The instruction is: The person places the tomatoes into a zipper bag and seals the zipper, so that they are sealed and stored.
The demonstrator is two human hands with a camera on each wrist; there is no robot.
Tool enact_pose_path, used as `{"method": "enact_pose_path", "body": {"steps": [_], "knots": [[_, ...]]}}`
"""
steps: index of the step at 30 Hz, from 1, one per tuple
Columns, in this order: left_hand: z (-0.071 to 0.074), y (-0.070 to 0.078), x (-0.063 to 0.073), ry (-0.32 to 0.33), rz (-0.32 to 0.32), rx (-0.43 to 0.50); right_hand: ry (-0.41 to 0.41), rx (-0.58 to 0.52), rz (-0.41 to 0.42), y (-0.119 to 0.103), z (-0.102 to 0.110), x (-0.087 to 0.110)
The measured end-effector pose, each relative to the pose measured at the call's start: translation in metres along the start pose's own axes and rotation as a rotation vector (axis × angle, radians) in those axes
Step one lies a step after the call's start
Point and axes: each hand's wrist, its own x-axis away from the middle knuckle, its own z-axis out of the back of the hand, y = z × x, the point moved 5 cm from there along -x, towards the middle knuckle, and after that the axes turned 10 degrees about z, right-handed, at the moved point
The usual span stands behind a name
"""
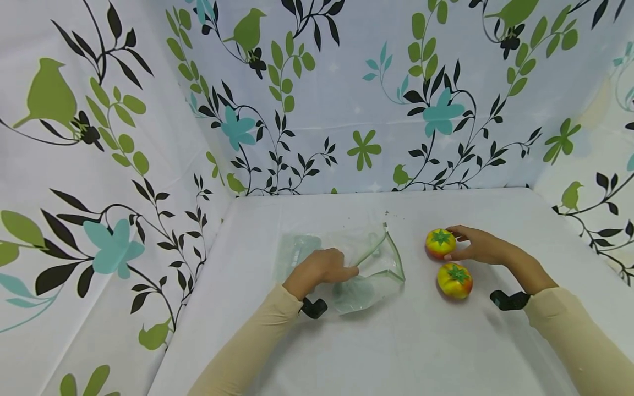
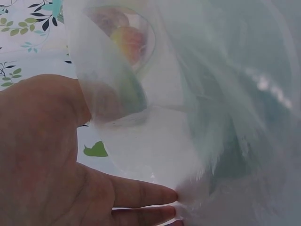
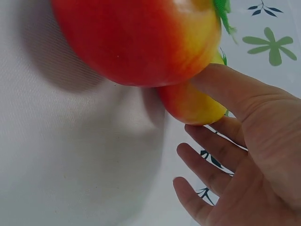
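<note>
Head view gives the cleanest look at this. Left hand (image 1: 321, 267), a bit left of the bottom centre of the bag, holds the clear plastic bag (image 1: 364, 291) mid-frame, and the bag's green-edged mouth gapes toward the right. Right hand (image 1: 480, 246) is over in the right half, thumb on one side and fingers on the other of the upper tomato (image 1: 438, 243), so I'd call it a light pinch. The lower tomato (image 1: 454, 281) sits just below it, nobody touching it, on the white tabletop (image 1: 421, 341).

Tips, imo: get the fingers further round the upper tomato, since that skin looks smooth and could slip. Lift straight up before going sideways or you might nudge the lower one. On the bag side, hold one edge of the mouth and spread the film with the thumb, because limp plastic probably folds shut easily.

Stuff I can't make out: the right thumb's tip is behind the lower tomato in the right wrist view, so no clue how firm that grip is. Left wrist view is mostly hazy film; the thumb goes behind it and the exact pinch is unclear. Also can't tell whether the greenish patches left of centre up top are bag folds or more plastic.
</note>
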Motion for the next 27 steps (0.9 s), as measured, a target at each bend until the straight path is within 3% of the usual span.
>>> {"method": "enact_pose_path", "body": {"steps": [27], "knots": [[0.0009,-0.0007,-0.0022,-0.010,-0.012,-0.008,0.050,0.005,-0.007,-0.0015,-0.0016,0.0008]]}}
